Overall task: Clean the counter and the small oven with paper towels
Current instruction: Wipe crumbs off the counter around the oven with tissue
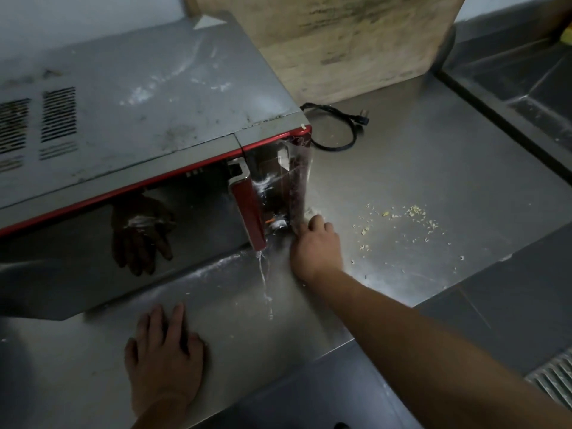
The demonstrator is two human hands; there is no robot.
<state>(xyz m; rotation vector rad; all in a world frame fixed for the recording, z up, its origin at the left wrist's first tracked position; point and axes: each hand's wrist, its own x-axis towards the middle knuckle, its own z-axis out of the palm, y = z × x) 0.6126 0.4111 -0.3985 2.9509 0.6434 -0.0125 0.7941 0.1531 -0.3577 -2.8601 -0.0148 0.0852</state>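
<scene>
The small oven point(148, 97), grey on top with red trim and a dark glass door, stands at the left on the steel counter point(402, 168). My right hand point(315, 246) is at the oven's lower right front corner, beside its knob. Its fingers curl round a paper towel point(310, 211), of which only a pale scrap shows past the fingertips. My left hand point(165, 351) rests flat on the counter in front of the oven door, fingers straight, holding nothing. White streaks run down the oven's control panel point(278, 181) and onto the counter below. Dust and smears mark the oven's top.
Pale crumbs point(408, 221) lie scattered on the counter right of my right hand. A black power cord with its plug point(346, 125) lies behind the oven's right side. A stained wooden board point(356, 41) leans on the wall. A sink point(526, 82) lies at the far right.
</scene>
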